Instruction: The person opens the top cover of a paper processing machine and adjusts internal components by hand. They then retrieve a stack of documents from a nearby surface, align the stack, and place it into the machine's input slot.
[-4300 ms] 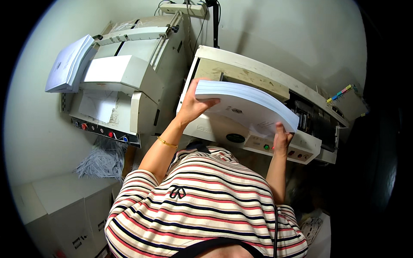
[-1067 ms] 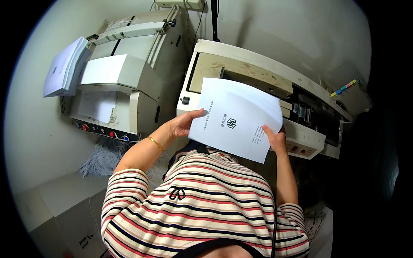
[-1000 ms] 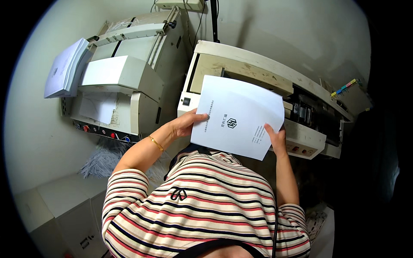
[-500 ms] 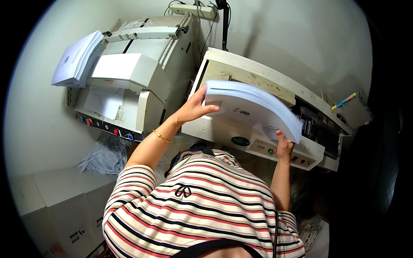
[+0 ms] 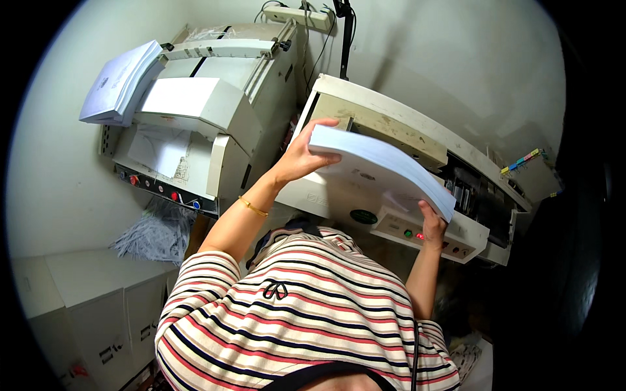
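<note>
A thick stack of white printed sheets (image 5: 385,171) is held up between my two hands, bowed along its top edge. My left hand (image 5: 308,154) grips its left end, the thumb on the near face and the fingers at the far side. At the lower right corner, my right hand (image 5: 433,225) clasps the stack with the thumb on the near face; its other fingers are mostly hidden. Behind and below the stack is a cream-coloured binding machine (image 5: 313,197) with lit buttons on its front panel, partly covered by the paper.
On the left stands a grey machine (image 5: 228,101), bound paper stacks (image 5: 120,85) resting on its left side. Shredded paper strips (image 5: 153,231) lie below it, above white cabinets (image 5: 91,306). A power strip (image 5: 300,18) and cables hang at the back wall. Coloured clips (image 5: 521,160) sit far right.
The stack's top edges have come together more evenly, and its near face is tilted a little differently. My left fingers now reach over its upper left corner.
</note>
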Motion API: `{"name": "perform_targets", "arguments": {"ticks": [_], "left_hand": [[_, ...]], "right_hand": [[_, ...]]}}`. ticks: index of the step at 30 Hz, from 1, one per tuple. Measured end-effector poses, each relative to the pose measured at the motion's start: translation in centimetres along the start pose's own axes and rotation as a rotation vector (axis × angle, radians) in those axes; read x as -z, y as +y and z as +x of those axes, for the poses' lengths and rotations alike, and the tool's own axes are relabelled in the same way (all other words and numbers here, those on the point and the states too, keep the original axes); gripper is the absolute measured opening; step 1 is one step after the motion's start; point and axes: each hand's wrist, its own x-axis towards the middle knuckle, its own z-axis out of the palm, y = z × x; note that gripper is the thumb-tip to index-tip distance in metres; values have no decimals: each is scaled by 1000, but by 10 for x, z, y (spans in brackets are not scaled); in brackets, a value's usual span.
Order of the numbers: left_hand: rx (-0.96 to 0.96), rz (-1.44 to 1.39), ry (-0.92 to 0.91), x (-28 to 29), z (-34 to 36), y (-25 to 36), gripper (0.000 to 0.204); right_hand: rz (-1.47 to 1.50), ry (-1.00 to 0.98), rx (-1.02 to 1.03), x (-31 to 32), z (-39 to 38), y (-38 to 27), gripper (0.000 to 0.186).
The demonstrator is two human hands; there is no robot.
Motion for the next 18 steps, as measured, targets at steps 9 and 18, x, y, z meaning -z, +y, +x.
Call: {"name": "perform_targets", "arguments": {"ticks": [9,18], "left_hand": [[-93,-13,16,1,2,-16,38],[-73,88,27,3,-1,-24,41]], "right_hand": [[33,123,65,-13,10,-2,46],[-449,-70,136,-17,20,-88,55]]}}
